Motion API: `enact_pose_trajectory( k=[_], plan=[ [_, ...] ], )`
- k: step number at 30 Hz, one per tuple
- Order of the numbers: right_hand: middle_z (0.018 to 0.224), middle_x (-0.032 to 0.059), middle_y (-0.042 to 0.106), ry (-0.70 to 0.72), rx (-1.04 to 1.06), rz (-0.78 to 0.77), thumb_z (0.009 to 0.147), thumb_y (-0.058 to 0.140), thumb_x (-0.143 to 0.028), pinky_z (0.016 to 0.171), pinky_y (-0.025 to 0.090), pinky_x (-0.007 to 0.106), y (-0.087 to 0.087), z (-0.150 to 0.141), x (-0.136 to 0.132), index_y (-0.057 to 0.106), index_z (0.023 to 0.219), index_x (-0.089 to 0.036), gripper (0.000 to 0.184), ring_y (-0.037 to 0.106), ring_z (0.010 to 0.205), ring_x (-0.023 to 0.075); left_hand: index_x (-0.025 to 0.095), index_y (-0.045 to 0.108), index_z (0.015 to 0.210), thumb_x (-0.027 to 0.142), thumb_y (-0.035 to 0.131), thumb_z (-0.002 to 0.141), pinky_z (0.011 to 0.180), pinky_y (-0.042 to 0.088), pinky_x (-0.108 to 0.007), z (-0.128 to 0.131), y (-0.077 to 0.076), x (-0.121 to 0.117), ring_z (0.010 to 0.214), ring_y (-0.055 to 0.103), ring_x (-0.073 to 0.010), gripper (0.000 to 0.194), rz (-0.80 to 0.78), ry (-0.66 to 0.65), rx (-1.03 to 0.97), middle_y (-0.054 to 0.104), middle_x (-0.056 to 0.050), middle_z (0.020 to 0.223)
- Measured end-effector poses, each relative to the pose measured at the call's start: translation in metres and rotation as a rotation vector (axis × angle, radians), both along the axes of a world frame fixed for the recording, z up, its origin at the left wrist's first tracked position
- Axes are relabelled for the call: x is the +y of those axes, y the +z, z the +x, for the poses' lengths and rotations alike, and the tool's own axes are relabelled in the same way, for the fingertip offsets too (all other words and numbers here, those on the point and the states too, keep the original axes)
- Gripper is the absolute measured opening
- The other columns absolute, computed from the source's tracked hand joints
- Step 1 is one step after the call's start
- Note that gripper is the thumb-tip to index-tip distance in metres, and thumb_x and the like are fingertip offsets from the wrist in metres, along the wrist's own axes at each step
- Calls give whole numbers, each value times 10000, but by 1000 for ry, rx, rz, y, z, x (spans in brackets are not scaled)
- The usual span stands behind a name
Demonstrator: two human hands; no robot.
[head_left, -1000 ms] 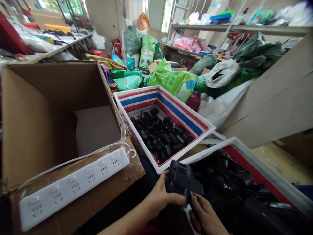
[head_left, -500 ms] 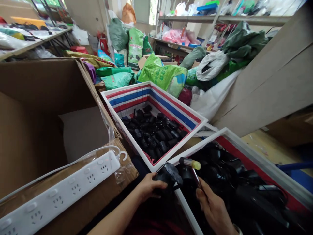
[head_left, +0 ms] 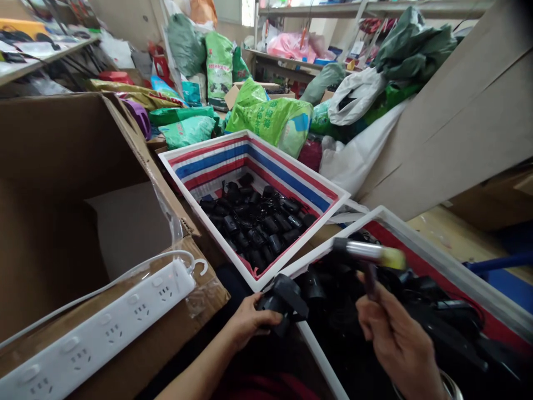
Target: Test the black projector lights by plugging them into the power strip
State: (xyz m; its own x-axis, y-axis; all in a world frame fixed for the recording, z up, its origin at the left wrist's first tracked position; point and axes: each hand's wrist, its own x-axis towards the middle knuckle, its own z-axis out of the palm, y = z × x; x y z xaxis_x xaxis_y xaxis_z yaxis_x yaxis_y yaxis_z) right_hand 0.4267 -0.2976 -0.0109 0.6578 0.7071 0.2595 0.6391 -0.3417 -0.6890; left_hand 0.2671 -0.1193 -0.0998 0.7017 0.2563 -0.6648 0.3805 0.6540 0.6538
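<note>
A black plastic device (head_left: 285,297), its exact kind unclear, is gripped in my left hand (head_left: 251,321) near the corners of two white-rimmed crates. My right hand (head_left: 391,325) is wrapped round the handle of a small mallet (head_left: 368,253) with a black face, a metal middle and a yellowish face. The mallet is raised to the right of the device, apart from it and slightly blurred. Below it, the right crate (head_left: 381,215) holds a heap of black devices (head_left: 433,311). In the middle crate (head_left: 250,278) lie several black cylindrical pieces (head_left: 260,230) with thin cords.
A big open cardboard box (head_left: 83,116) stands at the left, with a white power strip (head_left: 108,330) along its near edge. Bright green bags (head_left: 266,114) lie behind the middle crate. A large cardboard sheet (head_left: 449,111) leans at the right; shelves (head_left: 308,10) line the back.
My right hand has lifted the mallet up and to the right, away from the device. My left hand still holds the device, turned slightly. The view has shifted a little.
</note>
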Motion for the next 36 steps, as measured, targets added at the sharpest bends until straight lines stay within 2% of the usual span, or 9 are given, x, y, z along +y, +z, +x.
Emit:
enact_pose_trajectory(
  k=[5, 7, 11, 15, 22, 26, 31, 33, 36],
  plan=[
    [820, 56, 708, 195, 196, -342, 925, 381, -385, 690, 555, 280, -43, 1, -19, 587, 1164, -211, 360, 688, 751, 215, 142, 615, 985, 213, 758, 481, 639, 476, -304, -1, -3, -1, 762, 602, -213, 528, 3, 16, -8, 637, -44, 811],
    [904, 62, 698, 169, 249, -393, 931, 368, -399, 759, 540, 288, -48, 3, -24, 565, 1176, -209, 367, 678, 824, 215, 144, 612, 991, 218, 758, 497, 646, 479, -307, -1, -5, -1, 773, 605, -213, 521, 1, 18, -4, 637, -50, 829],
    [733, 31, 625, -56, 240, -257, 899, 412, -469, 682, 537, 290, -36, 6, -24, 539, 1138, -196, 384, 636, 699, 201, 149, 575, 1047, 244, 734, 536, 642, 476, -311, -2, -2, -1, 807, 606, -221, 544, 12, 13, -21, 626, -65, 892],
    [611, -41, 491, -186, 341, -136, 787, 588, -507, 521, 502, 248, -29, 0, -24, 520, 1045, -225, 388, 535, 538, 151, 145, 533, 1123, 234, 752, 497, 785, 467, -351, -7, 18, -6, 927, 588, -258, 669, 90, 38, -109, 629, -72, 982],
    [1029, 30, 577, -151, 574, 152, 420, 887, -386, 450, 469, 211, -22, -43, -12, 496, 938, -243, 665, 467, 492, 74, 191, 427, 1259, 125, 753, 501, 989, 356, -385, -8, 57, -22, 1112, 504, -272, 828, 645, 1, -293, 549, -67, 1201],
    [1137, 40, 579, -166, 664, 275, 412, 881, -401, 605, 525, 235, -18, -61, 1, 481, 937, -256, 675, 615, 775, 187, 207, 413, 1260, 103, 728, 512, 970, 377, -397, -8, 65, -26, 1115, 494, -265, 818, 851, -10, -295, 516, -72, 1195],
    [1145, 43, 599, -200, 609, 312, 515, 827, -350, 746, 534, 282, -17, -64, 7, 492, 914, -250, 530, 589, 1007, 253, 179, 372, 1272, 125, 704, 537, 955, 395, -430, -9, 67, -30, 1110, 494, -274, 808, 987, 35, -293, 477, -111, 1205],
    [1183, 45, 585, -197, 617, 336, 504, 834, -327, 682, 540, 267, -18, -63, 7, 485, 921, -253, 549, 610, 943, 235, 170, 352, 1283, 122, 683, 542, 960, 391, -445, -9, 69, -30, 1119, 491, -281, 813, 1003, 43, -302, 467, -122, 1216],
    [1279, 72, 515, -161, 572, 330, 449, 867, -298, 482, 488, 227, -20, -59, 5, 469, 968, -250, 656, 573, 604, 120, 189, 350, 1287, 132, 680, 545, 982, 370, -457, -9, 72, -28, 1155, 467, -291, 814, 945, 38, -353, 461, -113, 1250]
  ],
)
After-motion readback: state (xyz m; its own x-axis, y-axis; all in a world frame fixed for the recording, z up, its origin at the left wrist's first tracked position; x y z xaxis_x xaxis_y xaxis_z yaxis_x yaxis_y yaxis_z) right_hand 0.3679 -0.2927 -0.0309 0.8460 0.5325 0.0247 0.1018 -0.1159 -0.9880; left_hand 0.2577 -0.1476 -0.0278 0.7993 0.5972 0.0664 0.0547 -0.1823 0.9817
